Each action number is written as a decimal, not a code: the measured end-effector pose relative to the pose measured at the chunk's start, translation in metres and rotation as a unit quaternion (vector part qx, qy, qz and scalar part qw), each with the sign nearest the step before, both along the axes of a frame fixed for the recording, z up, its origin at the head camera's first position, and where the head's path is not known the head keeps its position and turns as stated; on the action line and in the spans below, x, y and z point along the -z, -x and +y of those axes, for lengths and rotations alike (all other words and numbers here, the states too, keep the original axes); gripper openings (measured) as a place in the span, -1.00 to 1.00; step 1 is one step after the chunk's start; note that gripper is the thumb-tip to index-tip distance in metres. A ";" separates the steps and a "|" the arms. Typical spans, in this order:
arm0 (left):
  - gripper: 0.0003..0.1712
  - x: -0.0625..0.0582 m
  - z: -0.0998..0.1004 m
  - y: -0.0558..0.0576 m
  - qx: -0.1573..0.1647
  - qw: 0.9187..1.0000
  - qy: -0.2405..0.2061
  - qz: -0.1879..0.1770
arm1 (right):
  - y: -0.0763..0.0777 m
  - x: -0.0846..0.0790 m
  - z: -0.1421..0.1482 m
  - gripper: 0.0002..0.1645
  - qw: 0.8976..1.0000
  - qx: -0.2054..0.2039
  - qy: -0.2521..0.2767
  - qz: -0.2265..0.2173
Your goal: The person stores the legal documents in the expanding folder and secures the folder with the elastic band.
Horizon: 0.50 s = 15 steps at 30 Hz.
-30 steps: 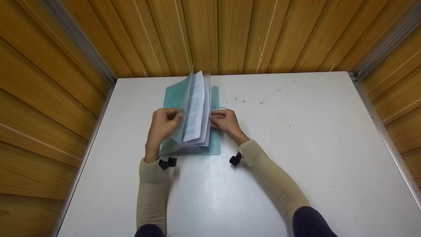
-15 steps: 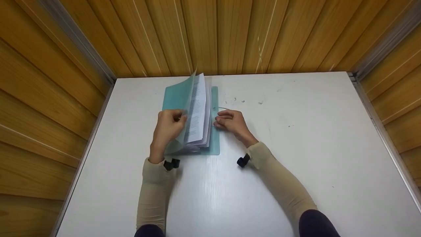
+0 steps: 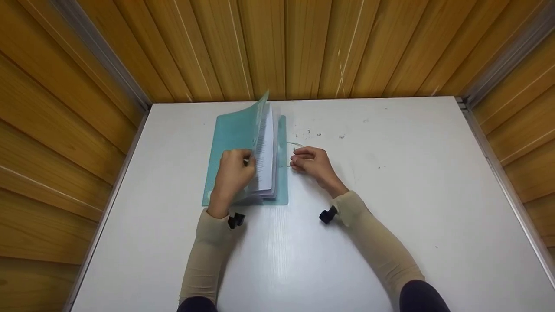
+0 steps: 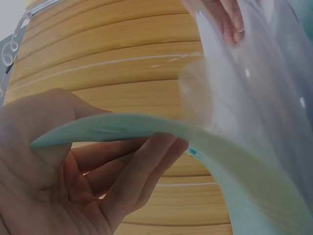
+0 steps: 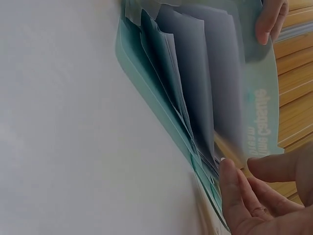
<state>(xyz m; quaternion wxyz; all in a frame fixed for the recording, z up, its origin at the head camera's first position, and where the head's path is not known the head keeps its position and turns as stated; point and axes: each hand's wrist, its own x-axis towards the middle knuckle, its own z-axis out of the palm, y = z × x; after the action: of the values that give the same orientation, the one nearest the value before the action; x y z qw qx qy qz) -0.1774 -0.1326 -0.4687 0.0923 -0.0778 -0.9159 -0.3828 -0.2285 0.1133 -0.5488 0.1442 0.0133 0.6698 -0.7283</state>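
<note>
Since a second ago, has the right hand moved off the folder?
Yes. The right hand has slid right, away from the pages and past the teal folder edge, over bare white table. Its fingers seem to pinch a thin elastic cord.

Teal folder [image 3: 243, 143] front cover now swung further over toward its back cover, left hand [image 3: 234, 171] following, right hand [image 3: 312, 162] withdrawn off the folder's right edge

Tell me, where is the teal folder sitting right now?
In the head view the teal folder lies on the white table left of centre, near the wooden back wall, its cover lifted by the left hand.
</note>
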 end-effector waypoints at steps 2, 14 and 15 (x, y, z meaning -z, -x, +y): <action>-0.76 0.003 0.007 0.000 -0.005 1.000 0.016 0.000 | 0.001 -0.002 0.002 -0.54 1.000 0.003 -0.006 0.002; -0.64 0.027 0.047 -0.008 -0.035 0.986 0.163 0.028 | 0.003 -0.006 0.016 -0.55 1.000 0.008 -0.014 0.025; -0.66 0.030 0.051 -0.008 -0.036 0.983 0.181 0.026 | 0.003 -0.006 0.016 -0.55 1.000 0.010 -0.014 0.026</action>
<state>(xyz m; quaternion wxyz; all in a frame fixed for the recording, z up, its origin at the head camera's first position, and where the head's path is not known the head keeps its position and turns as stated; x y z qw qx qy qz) -0.1690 -0.0817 -0.4988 0.1143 -0.0699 -0.9695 -0.2051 -0.2320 0.1295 -0.5431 0.1195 0.0034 0.6832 -0.7203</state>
